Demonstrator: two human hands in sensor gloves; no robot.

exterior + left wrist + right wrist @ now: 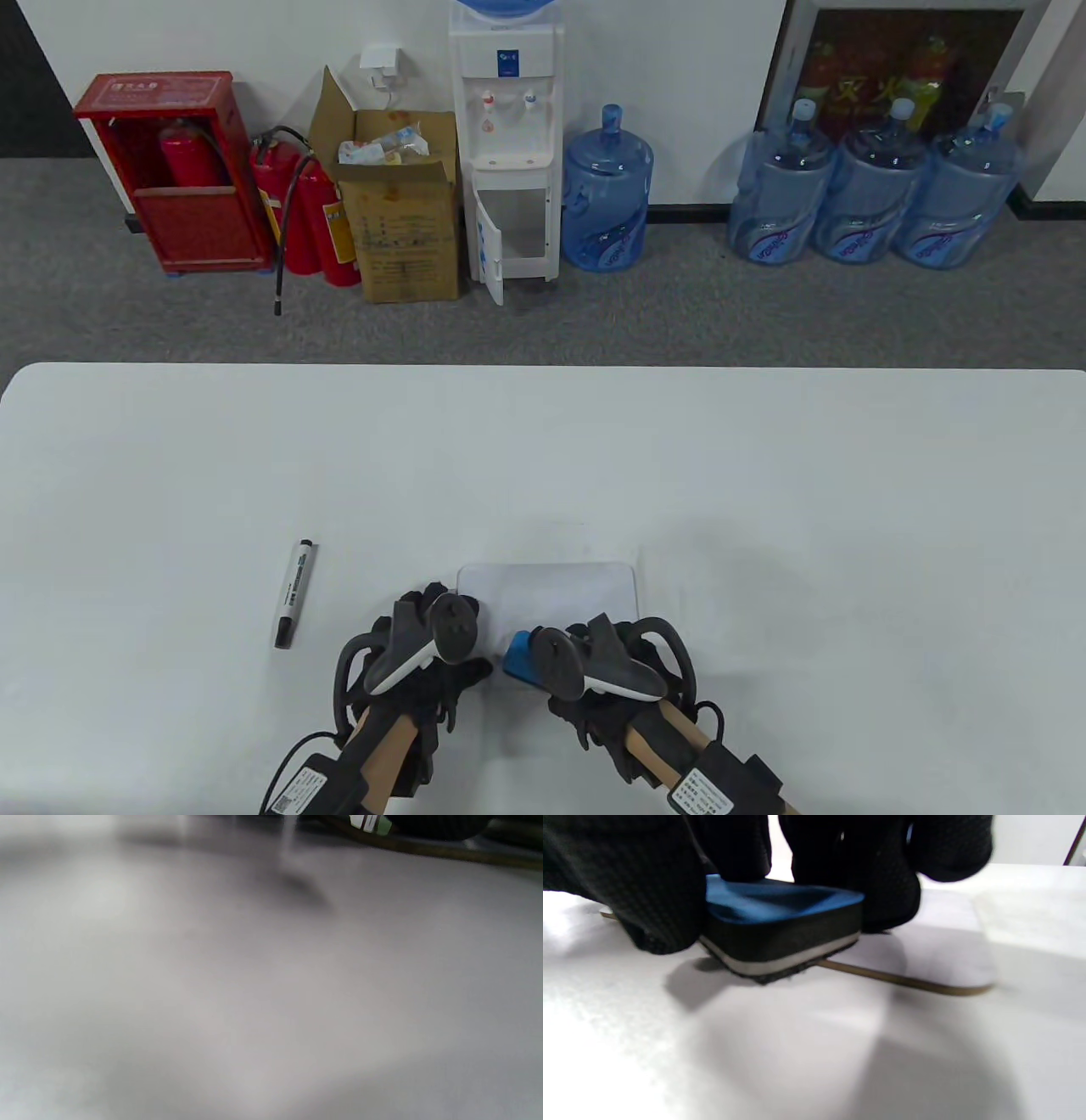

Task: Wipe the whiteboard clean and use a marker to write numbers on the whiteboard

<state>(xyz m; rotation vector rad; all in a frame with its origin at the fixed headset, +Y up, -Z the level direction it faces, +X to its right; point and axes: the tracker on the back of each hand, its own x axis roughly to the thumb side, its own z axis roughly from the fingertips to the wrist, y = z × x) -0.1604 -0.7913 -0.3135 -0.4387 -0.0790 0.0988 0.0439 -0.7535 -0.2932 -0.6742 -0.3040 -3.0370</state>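
Table view: you are on the wiping step; your right hand [607,671] grips the blue eraser [519,662] at the near edge of the whiteboard [551,590], bottom centre.
Left hand [424,654]: rests at the board's left edge; finger state cannot be told.
Next: sweep across, then fetch the marker [294,592], lower left.
Hidden: left wrist view is blurred; board's near part is covered.

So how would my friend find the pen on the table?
Start at the big white table, then the small whiteboard near its front edge. The marker lies alone to the board's left, beyond the left hand: thin, white, black-capped, untouched, unlike the blue eraser the right hand grips.
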